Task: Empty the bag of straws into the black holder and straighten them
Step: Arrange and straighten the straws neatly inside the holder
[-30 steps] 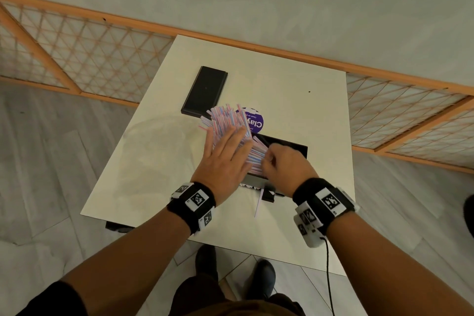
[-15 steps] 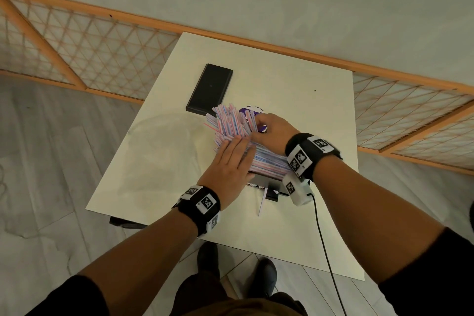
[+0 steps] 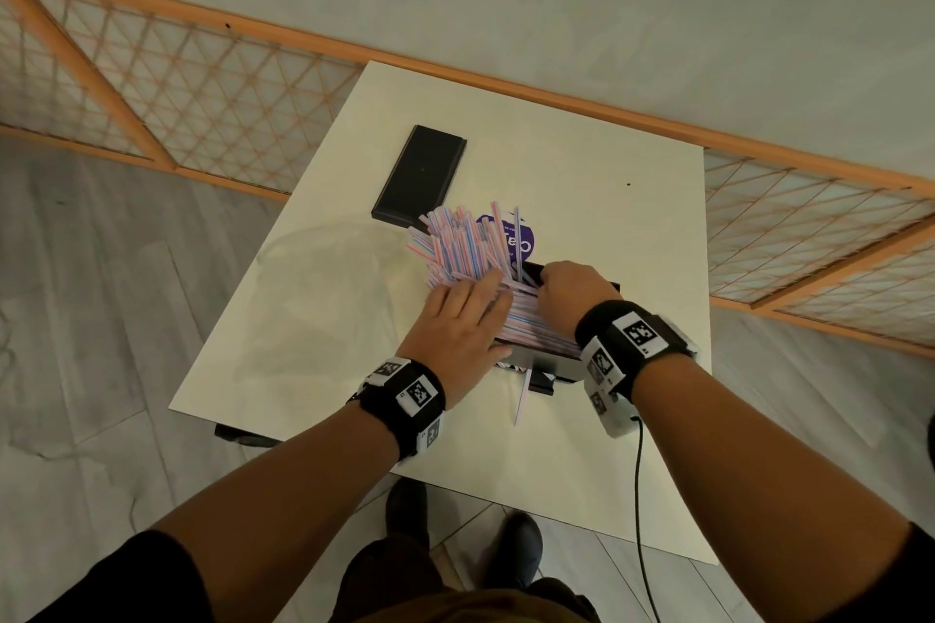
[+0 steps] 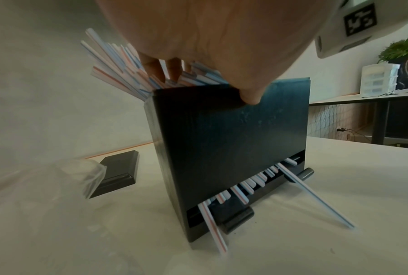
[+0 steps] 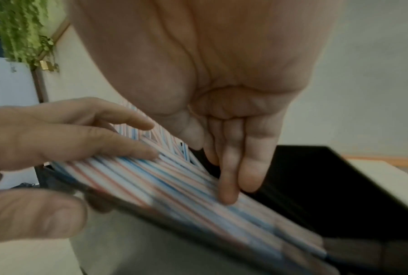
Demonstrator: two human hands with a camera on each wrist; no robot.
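Note:
Striped pink and blue straws (image 3: 458, 245) lie slanted in the open black holder (image 3: 561, 367), their far ends fanned out past its left end. My left hand (image 3: 463, 314) lies flat on the bundle, fingers straight; in the left wrist view its thumb (image 4: 252, 96) rests on the holder (image 4: 221, 141) front's top edge. My right hand (image 3: 564, 288) points its fingers (image 5: 231, 178) down and presses the straws (image 5: 155, 176) inside the holder. Several straw ends (image 4: 245, 186) poke from the bottom slot. The clear bag (image 3: 324, 283) lies flat to the left.
A black lid (image 3: 420, 177) lies on the white table (image 3: 607, 228) behind the straws. A purple label (image 3: 521, 243) shows behind the fan. One loose straw (image 3: 522, 397) leans from the holder's front onto the table. An orange lattice rail runs behind the table.
My right hand went from the holder's near end to the straws' far ends, then came back to the holder's middle. The left hand stayed on the bundle. A few straws now stick up.

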